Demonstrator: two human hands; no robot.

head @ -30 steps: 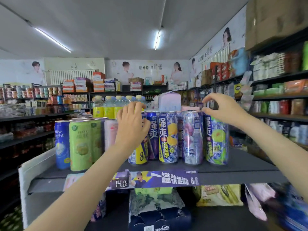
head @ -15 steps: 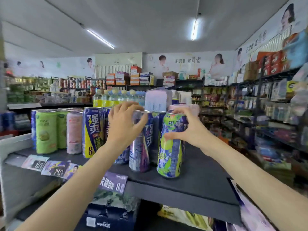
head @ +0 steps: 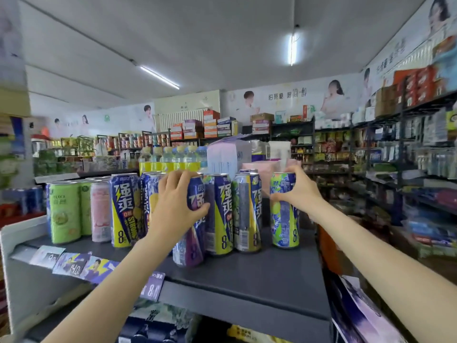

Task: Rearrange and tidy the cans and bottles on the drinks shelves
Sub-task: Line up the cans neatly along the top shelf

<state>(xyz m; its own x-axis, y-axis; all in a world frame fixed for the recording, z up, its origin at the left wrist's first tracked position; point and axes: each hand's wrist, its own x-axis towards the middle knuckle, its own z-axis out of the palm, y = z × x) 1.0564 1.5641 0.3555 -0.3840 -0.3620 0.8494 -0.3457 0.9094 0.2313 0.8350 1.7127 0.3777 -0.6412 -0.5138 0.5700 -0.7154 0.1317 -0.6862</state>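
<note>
Head view: dark, matte, flat-topped shelf [head: 259,276] bearing tall, slim, glossy cylindrical cans. Left hand [head: 176,206] wrapped around the upper half of a blue-and-purple can [head: 191,233], tilted and nearest the shelf's front edge, fingers curled over its rim. Right hand [head: 300,191] clamped near the top of an upright green-and-blue can [head: 284,219], standing apart at the right end of the row. Between them, two upright blue-and-yellow cans [head: 222,214] close together. Further left, a pale pink can [head: 100,211] and matte green cans [head: 64,211]. Paper price tags [head: 71,263] hanging along the front lip. Behind, clear yellow-filled bottles [head: 170,159] with rounded caps.
</note>
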